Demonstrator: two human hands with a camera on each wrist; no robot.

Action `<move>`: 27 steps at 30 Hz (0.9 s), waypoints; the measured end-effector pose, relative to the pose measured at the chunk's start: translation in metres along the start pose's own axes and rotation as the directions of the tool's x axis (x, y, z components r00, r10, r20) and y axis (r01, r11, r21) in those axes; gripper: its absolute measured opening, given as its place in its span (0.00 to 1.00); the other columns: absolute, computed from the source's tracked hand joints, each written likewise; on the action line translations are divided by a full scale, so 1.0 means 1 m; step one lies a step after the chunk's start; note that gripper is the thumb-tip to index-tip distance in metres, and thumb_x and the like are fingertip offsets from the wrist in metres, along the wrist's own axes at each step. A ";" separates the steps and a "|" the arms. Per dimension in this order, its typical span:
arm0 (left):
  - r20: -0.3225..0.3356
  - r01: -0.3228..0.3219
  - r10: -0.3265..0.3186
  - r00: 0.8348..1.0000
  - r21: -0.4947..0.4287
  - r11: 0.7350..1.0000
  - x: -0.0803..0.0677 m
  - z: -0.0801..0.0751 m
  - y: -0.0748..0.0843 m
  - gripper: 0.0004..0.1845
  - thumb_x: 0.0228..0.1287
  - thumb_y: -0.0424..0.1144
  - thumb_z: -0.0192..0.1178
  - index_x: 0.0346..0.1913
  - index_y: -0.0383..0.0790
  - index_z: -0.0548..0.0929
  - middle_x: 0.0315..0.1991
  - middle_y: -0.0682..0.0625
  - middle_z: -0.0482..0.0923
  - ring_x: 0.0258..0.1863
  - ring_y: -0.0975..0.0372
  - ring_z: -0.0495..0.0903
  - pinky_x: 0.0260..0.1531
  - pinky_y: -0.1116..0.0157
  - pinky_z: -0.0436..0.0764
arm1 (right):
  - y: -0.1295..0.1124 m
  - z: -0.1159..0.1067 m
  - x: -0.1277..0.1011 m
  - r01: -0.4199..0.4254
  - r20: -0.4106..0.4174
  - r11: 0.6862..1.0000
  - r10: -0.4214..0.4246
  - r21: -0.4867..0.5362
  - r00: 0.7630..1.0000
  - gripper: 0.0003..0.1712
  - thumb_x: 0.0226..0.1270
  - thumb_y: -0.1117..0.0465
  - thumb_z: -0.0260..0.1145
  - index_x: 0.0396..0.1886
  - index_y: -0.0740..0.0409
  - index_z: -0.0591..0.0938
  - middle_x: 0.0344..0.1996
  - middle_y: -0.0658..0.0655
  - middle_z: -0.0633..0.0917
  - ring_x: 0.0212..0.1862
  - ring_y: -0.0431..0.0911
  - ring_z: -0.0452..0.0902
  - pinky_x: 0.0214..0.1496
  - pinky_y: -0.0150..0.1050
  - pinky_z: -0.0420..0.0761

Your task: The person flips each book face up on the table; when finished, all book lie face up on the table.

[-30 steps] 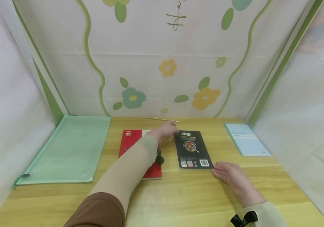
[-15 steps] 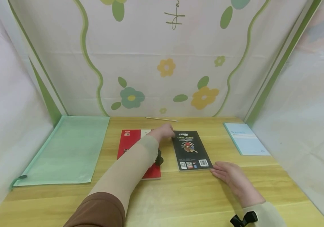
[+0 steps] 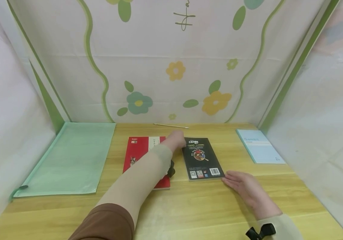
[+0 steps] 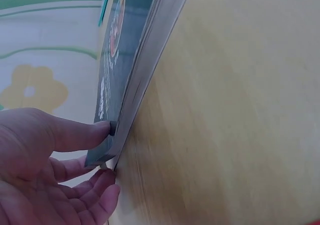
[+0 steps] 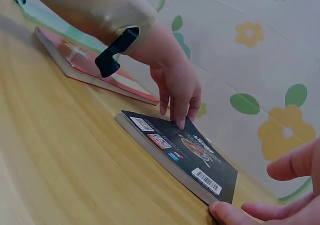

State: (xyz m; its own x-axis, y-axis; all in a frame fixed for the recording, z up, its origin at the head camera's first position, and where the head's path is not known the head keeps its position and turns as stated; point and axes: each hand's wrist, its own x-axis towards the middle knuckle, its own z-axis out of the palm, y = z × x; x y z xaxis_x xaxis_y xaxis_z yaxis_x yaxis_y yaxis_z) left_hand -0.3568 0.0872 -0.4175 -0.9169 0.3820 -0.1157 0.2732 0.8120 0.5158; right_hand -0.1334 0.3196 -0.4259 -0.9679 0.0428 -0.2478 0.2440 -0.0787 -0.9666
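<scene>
A black paperback book (image 3: 212, 163), back cover up with a barcode, lies flat in the middle of the table. At its far left corner, my left hand (image 3: 176, 140) pinches it. The left wrist view shows the thumb (image 4: 80, 134) on the cover and the other fingers curled by the book's edge. My right hand (image 3: 246, 187) touches the near right corner with fairly straight fingers; in the right wrist view, a fingertip (image 5: 220, 209) meets the corner below the barcode. Under my left forearm, a red book (image 3: 138, 148) lies partly hidden.
A green zip pouch (image 3: 66, 156) lies at the left of the table. To the right is a light blue notebook (image 3: 261, 146). A pencil (image 3: 171, 126) lies along the back edge, before a flowered cloth wall (image 3: 147, 70) that continues down both sides.
My left hand's fingers, stretched out over the book's far corner before, have drawn in, and the wrist has risen a little. The right hand stays at its corner.
</scene>
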 end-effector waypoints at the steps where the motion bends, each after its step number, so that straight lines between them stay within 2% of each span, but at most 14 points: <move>1: -0.001 -0.001 0.001 1.000 -0.004 1.000 0.000 0.000 0.000 0.11 0.61 0.33 0.62 0.46 0.34 0.80 0.39 0.47 0.78 0.36 0.55 0.75 0.37 0.62 0.75 | 0.000 -0.001 0.000 0.000 0.006 1.000 0.000 0.023 1.000 0.30 0.78 0.66 0.45 0.68 0.86 0.51 0.66 0.85 0.55 0.66 0.68 0.63 0.65 0.48 0.69; 8: -0.011 -0.005 0.004 1.000 -0.059 0.998 -0.001 0.000 -0.001 0.17 0.59 0.30 0.61 0.52 0.32 0.78 0.45 0.44 0.78 0.39 0.55 0.75 0.43 0.61 0.76 | 0.001 -0.003 0.000 -0.016 0.029 0.981 0.011 0.193 1.000 0.30 0.79 0.67 0.44 0.69 0.84 0.49 0.67 0.81 0.52 0.64 0.61 0.68 0.67 0.46 0.67; 13: -0.011 0.015 -0.015 1.000 -0.073 0.997 0.002 0.001 -0.003 0.16 0.59 0.31 0.61 0.52 0.32 0.78 0.44 0.45 0.78 0.39 0.55 0.75 0.41 0.61 0.76 | 0.001 -0.004 0.002 -0.018 0.039 0.965 0.008 0.263 0.999 0.30 0.79 0.68 0.43 0.70 0.83 0.46 0.67 0.80 0.51 0.62 0.57 0.70 0.68 0.45 0.66; 16: -0.021 0.014 -0.016 1.000 -0.074 0.997 0.003 0.002 -0.002 0.16 0.59 0.30 0.61 0.51 0.32 0.79 0.42 0.45 0.78 0.37 0.54 0.75 0.39 0.62 0.76 | 0.002 -0.002 0.003 -0.014 0.027 0.965 0.007 0.263 1.000 0.29 0.79 0.69 0.44 0.69 0.83 0.48 0.63 0.77 0.60 0.60 0.55 0.72 0.67 0.45 0.67; 18: -0.026 0.015 -0.017 1.000 -0.074 0.997 0.003 0.003 -0.002 0.16 0.59 0.30 0.61 0.50 0.31 0.79 0.42 0.45 0.78 0.37 0.54 0.75 0.38 0.62 0.76 | 0.003 0.000 0.005 -0.010 0.008 0.966 0.008 0.256 1.000 0.26 0.78 0.69 0.47 0.67 0.83 0.54 0.57 0.73 0.68 0.57 0.54 0.75 0.66 0.45 0.69; 23: -0.028 0.023 -0.025 0.999 -0.078 0.997 0.004 0.004 -0.003 0.17 0.59 0.31 0.61 0.52 0.31 0.79 0.42 0.46 0.78 0.36 0.55 0.75 0.37 0.62 0.76 | 0.006 0.007 0.010 0.011 -0.034 0.977 -0.004 0.211 0.999 0.10 0.73 0.72 0.53 0.50 0.76 0.73 0.44 0.65 0.78 0.51 0.54 0.79 0.61 0.45 0.75; 25: -0.025 0.026 -0.028 0.999 -0.081 0.996 0.004 0.005 -0.003 0.17 0.59 0.31 0.61 0.52 0.31 0.79 0.42 0.46 0.78 0.36 0.55 0.75 0.37 0.62 0.76 | 0.007 0.009 0.011 0.014 -0.030 0.985 -0.009 0.174 1.000 0.09 0.73 0.72 0.52 0.48 0.75 0.74 0.43 0.64 0.79 0.50 0.53 0.80 0.59 0.45 0.76; 27: -0.019 0.029 -0.031 0.999 -0.091 0.995 0.005 0.005 -0.004 0.17 0.58 0.31 0.62 0.51 0.31 0.79 0.42 0.46 0.78 0.37 0.55 0.75 0.38 0.62 0.76 | 0.008 0.011 0.013 0.011 -0.036 0.988 -0.006 0.152 0.999 0.12 0.74 0.72 0.52 0.51 0.77 0.72 0.43 0.64 0.81 0.49 0.53 0.81 0.58 0.46 0.77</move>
State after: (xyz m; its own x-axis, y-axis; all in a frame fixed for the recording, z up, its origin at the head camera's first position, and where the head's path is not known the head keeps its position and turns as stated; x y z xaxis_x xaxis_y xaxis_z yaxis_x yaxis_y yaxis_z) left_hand -0.3607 0.0880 -0.4238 -0.9303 0.3480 -0.1158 0.2185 0.7794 0.5872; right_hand -0.1449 0.3085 -0.4361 -0.9665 0.0786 -0.2444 0.2212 -0.2285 -0.9481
